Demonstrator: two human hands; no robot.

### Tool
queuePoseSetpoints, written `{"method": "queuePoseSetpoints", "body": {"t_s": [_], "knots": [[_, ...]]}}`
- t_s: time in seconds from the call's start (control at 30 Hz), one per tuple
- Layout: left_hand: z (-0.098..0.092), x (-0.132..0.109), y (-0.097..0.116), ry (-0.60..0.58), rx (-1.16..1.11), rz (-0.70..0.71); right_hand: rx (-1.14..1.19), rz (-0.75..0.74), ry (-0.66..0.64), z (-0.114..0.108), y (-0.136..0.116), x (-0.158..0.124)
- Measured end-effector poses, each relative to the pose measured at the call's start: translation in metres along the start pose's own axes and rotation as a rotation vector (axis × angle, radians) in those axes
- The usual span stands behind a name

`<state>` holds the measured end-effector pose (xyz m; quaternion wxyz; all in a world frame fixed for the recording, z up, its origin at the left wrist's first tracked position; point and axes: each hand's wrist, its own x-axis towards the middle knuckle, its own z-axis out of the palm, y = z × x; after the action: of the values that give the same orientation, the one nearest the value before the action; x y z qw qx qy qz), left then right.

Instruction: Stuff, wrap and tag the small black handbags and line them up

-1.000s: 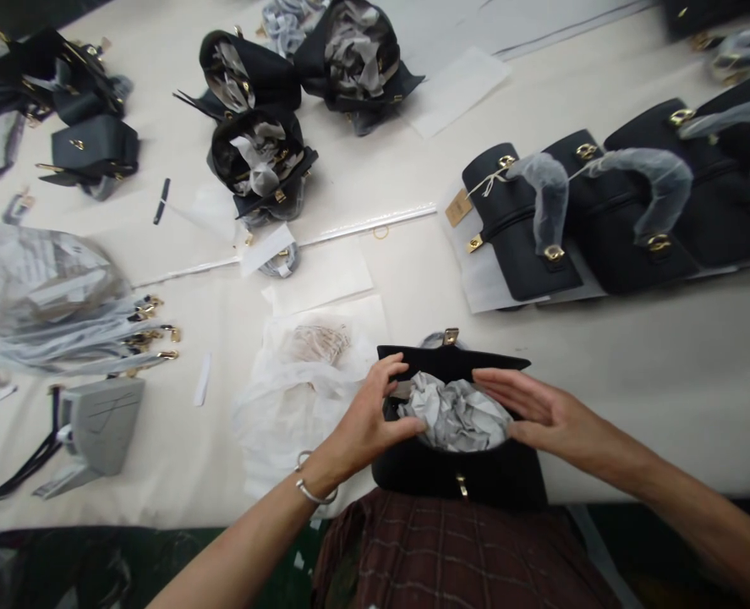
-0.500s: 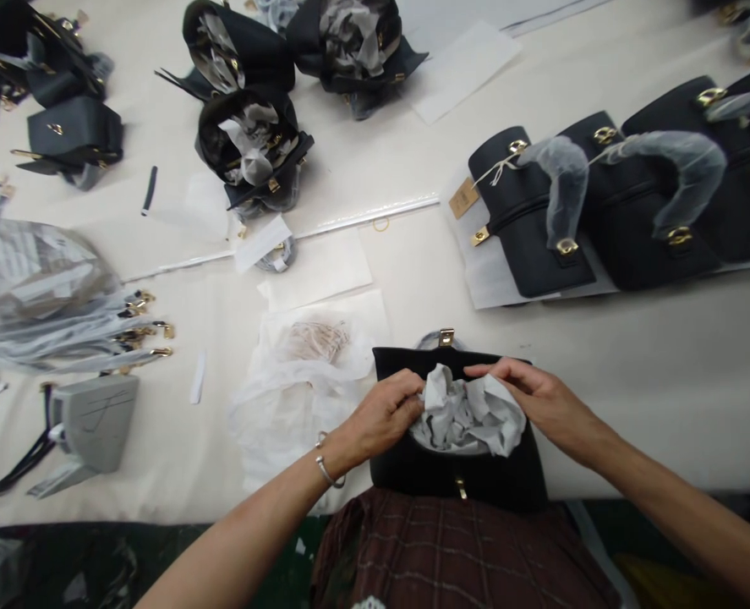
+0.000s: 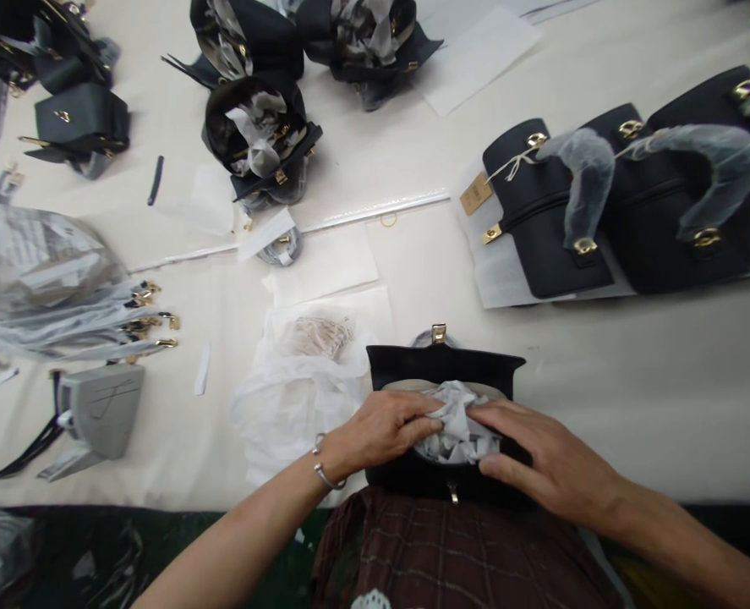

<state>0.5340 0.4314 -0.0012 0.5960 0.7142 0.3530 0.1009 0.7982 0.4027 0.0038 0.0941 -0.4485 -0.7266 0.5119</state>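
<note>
A black handbag [image 3: 444, 365] stands open at the table's near edge, in front of me, with crumpled grey-white tissue paper [image 3: 456, 423] in its mouth. My left hand [image 3: 384, 427], a bracelet on its wrist, lies on the left of the paper with fingers pressed down on it. My right hand [image 3: 549, 465] lies flat over the bag's right side, its fingers reaching onto the paper. A gold clasp [image 3: 438, 333] shows at the bag's far side.
A white plastic bag with beige tags [image 3: 304, 372] lies left of the handbag. Finished black bags with wrapped handles [image 3: 609, 203] line the right. Open stuffed bags [image 3: 264, 135] stand at the back, plastic-wrapped straps [image 3: 63, 296] and a grey pouch [image 3: 99, 406] at the left.
Both hands have come down from the bag's far rim onto the tissue paper and pushed it lower into the bag. The paper bulges out less than before.
</note>
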Motion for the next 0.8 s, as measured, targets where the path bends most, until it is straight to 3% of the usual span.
{"method": "queuePoseSetpoints", "body": {"t_s": [0.13,0.2,0.27,0.37,0.57,0.7,0.8], "knots": [[-0.004,0.000,0.002,-0.178,0.362,0.042,-0.120,-0.136,-0.232,0.002,-0.012,0.009],[-0.006,0.002,0.002,-0.244,0.503,0.041,-0.173,-0.147,-0.289,0.005,-0.018,0.013],[-0.007,0.006,0.001,-0.263,0.625,0.003,-0.224,-0.114,-0.291,0.009,-0.019,0.015],[-0.005,0.017,-0.005,-0.199,0.728,-0.014,-0.279,-0.075,-0.207,0.015,-0.015,0.015],[0.003,0.025,-0.011,-0.044,0.524,-0.039,-0.384,-0.046,0.111,0.032,-0.016,0.011],[-0.001,0.005,0.004,-0.013,0.269,-0.157,-0.485,-0.121,0.160,0.042,-0.028,0.009],[0.001,-0.018,0.023,0.043,0.255,-0.127,-0.437,-0.151,0.163,0.042,-0.030,0.008]]}}
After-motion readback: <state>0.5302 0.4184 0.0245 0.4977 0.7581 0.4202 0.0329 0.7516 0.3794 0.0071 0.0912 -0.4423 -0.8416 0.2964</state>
